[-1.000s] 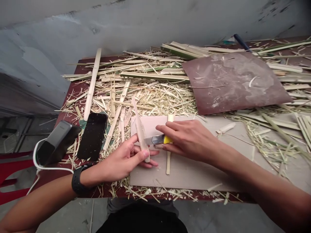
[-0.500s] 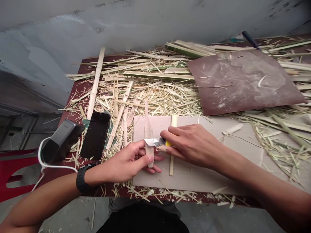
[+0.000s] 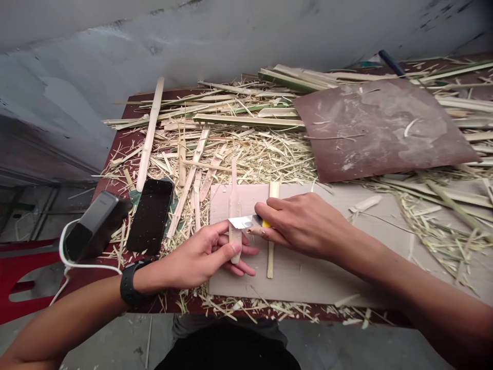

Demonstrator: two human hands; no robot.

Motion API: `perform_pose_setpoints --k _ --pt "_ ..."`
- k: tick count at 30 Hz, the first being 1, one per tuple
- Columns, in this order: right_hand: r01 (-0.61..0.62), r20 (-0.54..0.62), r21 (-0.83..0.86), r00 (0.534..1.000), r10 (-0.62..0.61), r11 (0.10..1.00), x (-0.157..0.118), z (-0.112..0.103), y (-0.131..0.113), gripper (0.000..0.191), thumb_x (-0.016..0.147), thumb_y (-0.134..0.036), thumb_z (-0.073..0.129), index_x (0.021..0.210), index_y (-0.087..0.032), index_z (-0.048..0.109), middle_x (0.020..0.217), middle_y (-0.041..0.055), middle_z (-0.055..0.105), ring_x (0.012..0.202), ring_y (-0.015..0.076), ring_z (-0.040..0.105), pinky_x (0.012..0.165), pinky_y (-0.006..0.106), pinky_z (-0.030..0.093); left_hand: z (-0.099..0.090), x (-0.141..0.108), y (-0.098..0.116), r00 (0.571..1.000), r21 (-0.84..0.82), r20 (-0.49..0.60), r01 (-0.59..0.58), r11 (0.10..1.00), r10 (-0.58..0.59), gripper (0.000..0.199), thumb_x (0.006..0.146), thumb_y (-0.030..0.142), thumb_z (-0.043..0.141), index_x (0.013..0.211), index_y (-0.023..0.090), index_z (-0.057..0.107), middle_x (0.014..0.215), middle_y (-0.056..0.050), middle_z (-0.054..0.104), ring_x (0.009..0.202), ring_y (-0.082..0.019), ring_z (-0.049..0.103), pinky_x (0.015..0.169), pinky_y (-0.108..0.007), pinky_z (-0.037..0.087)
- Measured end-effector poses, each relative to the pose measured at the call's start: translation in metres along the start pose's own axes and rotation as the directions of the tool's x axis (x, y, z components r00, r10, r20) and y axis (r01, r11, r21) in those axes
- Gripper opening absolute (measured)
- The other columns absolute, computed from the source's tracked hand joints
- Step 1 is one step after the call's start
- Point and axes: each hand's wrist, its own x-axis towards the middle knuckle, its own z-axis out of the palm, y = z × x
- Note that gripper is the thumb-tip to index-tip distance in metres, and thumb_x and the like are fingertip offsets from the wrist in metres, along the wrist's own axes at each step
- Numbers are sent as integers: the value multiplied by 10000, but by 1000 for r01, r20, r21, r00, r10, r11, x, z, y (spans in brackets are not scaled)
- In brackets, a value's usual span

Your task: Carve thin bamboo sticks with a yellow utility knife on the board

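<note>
My left hand (image 3: 210, 254) pinches the lower end of a pale bamboo piece (image 3: 234, 205), with the thumb on its face and the fingers behind. The piece is broad below and narrows to a thin stem pointing away from me. In my right hand (image 3: 300, 226) is a utility knife (image 3: 246, 222) with a yellow handle, mostly hidden by the fingers. Its blade lies flat across the bamboo piece, just above my left thumb. A covering is wrapped on my right thumb. Under the right hand, a bamboo strip (image 3: 271, 259) rests on the pale board (image 3: 308, 280).
Bamboo shavings (image 3: 269, 149) and split strips cover the table's back. A brown sandpaper sheet (image 3: 385, 133) lies on them at the right. On the left are a phone (image 3: 150, 216), a black device (image 3: 96, 223) with a white cable, and a long bamboo blade (image 3: 151, 133). A wall stands behind.
The view has shifted very slightly. The knife blade stays across the bamboo piece, turned a little, and both hands keep their holds.
</note>
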Motion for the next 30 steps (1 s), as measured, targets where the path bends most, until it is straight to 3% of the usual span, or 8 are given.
perform_pose_setpoints --k 8,12,15,18,20,23,26,30 --pt "-38 -57 -121 998 31 992 3 2 2 532 1063 -581 197 921 -211 553 704 19 570 518 141 415 538 308 120 -2 2 0 1000 -101 -6 -15 995 14 453 1049 318 574 1450 152 442 1202 -207 736 973 -208 783 833 -260 638" --pt "-97 -111 -134 990 82 986 4 0 9 580 1067 -575 159 921 -202 579 694 30 584 506 134 386 527 302 114 2 -3 1 1000 -149 -1 -3 989 3 304 1026 349 618 1225 135 533 1192 -212 740 976 -217 783 831 -262 643" --pt "-324 -183 -135 937 298 936 0 -3 27 594 1065 -584 172 924 -179 583 662 31 592 453 107 302 513 289 112 11 -9 0 996 -166 73 65 984 -54 320 993 426 650 1021 127 537 1203 -246 726 1028 -255 769 846 -292 648" --pt "-468 -308 -110 855 417 877 -5 -5 42 607 1061 -586 168 906 -176 587 692 64 640 471 118 339 514 287 142 16 -12 0 992 -172 92 105 980 -90 384 971 486 656 1032 125 537 1221 -258 715 1039 -265 766 848 -305 651" --pt "-426 -335 -76 863 380 901 -4 -5 40 616 1061 -583 163 893 -175 593 692 67 646 485 129 379 506 281 155 15 -10 0 995 -166 44 91 982 -85 384 963 477 674 1040 129 532 1194 -246 729 1029 -261 769 841 -299 651" --pt "-214 -301 -44 934 192 976 1 -1 26 607 1069 -569 177 867 -174 590 663 41 616 495 129 418 495 275 166 9 -5 -1 998 -162 -38 47 986 -54 378 955 463 694 1038 137 522 1139 -229 751 997 -257 778 817 -292 653" --pt "-24 -247 -26 969 17 999 6 3 12 543 1088 -500 206 862 -173 577 694 31 616 524 125 458 517 291 187 6 -3 -3 996 -149 -77 32 988 -44 405 943 485 703 1047 139 522 1110 -223 759 957 -253 787 802 -288 655" --pt "58 -172 -5 983 -58 998 6 4 2 504 1096 -462 200 910 -178 572 721 26 627 523 124 463 551 314 191 5 -1 -5 994 -91 -99 29 995 -38 414 963 492 671 1113 135 526 1088 -217 763 923 -242 793 767 -264 653"
